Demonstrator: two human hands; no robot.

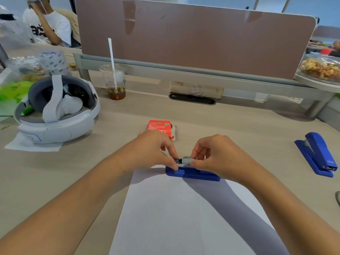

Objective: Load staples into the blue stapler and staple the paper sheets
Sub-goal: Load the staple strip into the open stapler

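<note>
A blue stapler (191,174) lies across the far edge of the white paper sheets (184,214), its metal staple channel raised above its blue base. My left hand (156,150) pinches the channel's front end. My right hand (219,155) grips a grey strip of staples (187,160) at the channel, thumb below and fingers on top. The red staple box (160,127) sits just beyond my left hand, its flap open.
A second blue stapler (318,153) lies closed at the right. A white headset (55,109) rests at the left, with a plastic cup and straw (115,83) behind it. A brown desk partition (193,39) spans the back. Snack trays stand at both far corners.
</note>
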